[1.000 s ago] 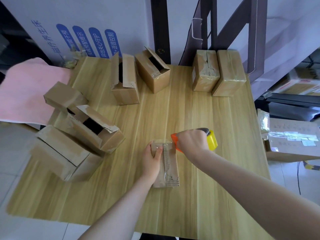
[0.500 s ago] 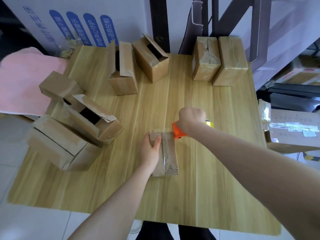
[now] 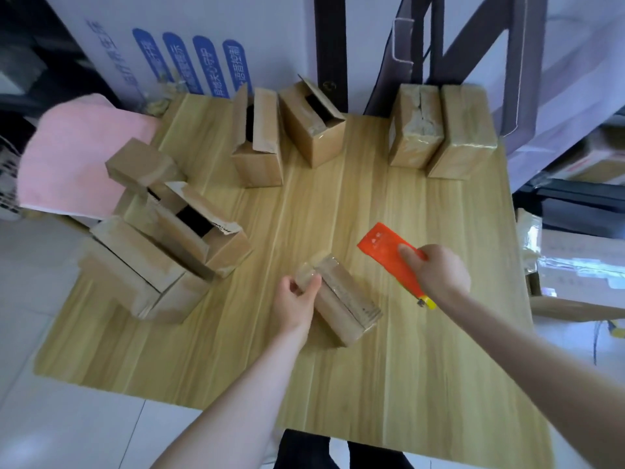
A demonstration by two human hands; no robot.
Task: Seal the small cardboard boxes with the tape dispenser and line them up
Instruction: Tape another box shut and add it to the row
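A small taped cardboard box [image 3: 341, 299] lies at the middle of the wooden table [image 3: 439, 367], turned slantwise. My left hand [image 3: 296, 301] grips its far left end. To the right of the box, lifted off it, is the orange and yellow tape dispenser [image 3: 392, 257], held in my right hand [image 3: 438, 272]. Two sealed boxes [image 3: 443, 130] stand side by side at the back right. Two open boxes [image 3: 287, 130] stand at the back middle.
A heap of open boxes [image 3: 162, 245] crowds the table's left side. A pink cloth [image 3: 74, 157] lies off the left edge. More cartons [image 3: 581, 262] sit beyond the right edge. A white panel and a dark metal frame [image 3: 439, 52] rise behind the table.
My right hand pulled the dispenser off the box's far end and away to the right. My left hand turned the box so it lies slantwise.
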